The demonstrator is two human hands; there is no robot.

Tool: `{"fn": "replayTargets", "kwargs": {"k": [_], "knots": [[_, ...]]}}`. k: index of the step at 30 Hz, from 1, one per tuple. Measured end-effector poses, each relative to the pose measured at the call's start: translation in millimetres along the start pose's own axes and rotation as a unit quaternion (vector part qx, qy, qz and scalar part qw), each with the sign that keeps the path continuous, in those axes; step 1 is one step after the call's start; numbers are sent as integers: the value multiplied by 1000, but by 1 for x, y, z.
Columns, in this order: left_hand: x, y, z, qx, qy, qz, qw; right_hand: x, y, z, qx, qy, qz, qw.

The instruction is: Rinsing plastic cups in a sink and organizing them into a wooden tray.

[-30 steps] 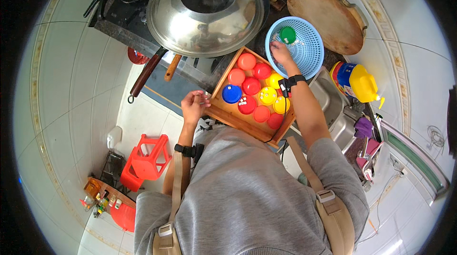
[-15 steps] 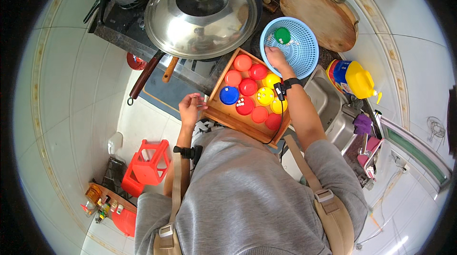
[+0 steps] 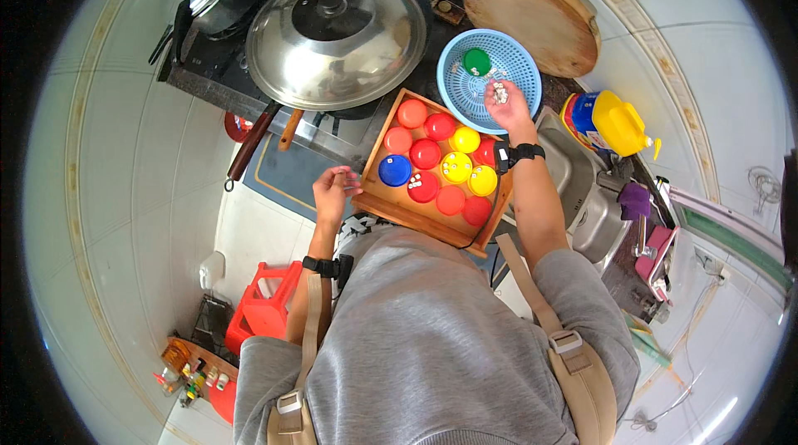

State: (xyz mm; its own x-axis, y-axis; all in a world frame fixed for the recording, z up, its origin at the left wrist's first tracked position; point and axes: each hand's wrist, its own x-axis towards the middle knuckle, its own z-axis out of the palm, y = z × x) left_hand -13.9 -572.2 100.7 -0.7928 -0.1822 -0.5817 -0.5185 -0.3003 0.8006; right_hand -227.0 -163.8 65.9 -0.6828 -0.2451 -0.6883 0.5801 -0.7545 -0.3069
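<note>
My right hand [image 3: 509, 108] is over the light-blue basket [image 3: 534, 79], palm turned up, with several small white cubes [image 3: 499, 93] in it. A green disc [image 3: 476, 62] lies in the basket, and more small white pieces lie near it. My left hand [image 3: 334, 185] is beside the left edge of the wooden tray [image 3: 399, 207], fingers loosely bent and apart, with nothing visible in them. Red, orange and yellow round lids and one blue lid [image 3: 395, 170] lie in the tray. White cubes sit on the blue lid, a red lid [image 3: 424, 186] and a yellow lid [image 3: 456, 167].
A wok with a steel lid [image 3: 374, 54] stands on the stove, its dark handle [image 3: 253, 144] jutting toward me. Behind the basket leans a round wooden board [image 3: 532, 25]. A yellow bottle [image 3: 613, 125] stands near the steel sink [image 3: 600, 233]. Red stools [image 3: 264, 304] are at the lower left.
My right hand has turned palm up and moved right from the basket's near-left rim, showing white cubes in it. The left hand stays by the tray. The whole view has shifted slightly.
</note>
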Motion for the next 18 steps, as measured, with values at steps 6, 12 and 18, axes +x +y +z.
{"fn": "replayTargets", "kwargs": {"k": [6, 12, 18], "knots": [[-1, 14, 26, 28, -50, 4, 998, -27, -8, -24, 128, -9, -31, 991], [-6, 17, 43, 82, -81, -4, 993, -86, -37, -28, 81, -135, -55, 986], [-9, 15, 47, 99, -106, -6, 989, -296, -102, 18, -207, -130, -272, 931]]}}
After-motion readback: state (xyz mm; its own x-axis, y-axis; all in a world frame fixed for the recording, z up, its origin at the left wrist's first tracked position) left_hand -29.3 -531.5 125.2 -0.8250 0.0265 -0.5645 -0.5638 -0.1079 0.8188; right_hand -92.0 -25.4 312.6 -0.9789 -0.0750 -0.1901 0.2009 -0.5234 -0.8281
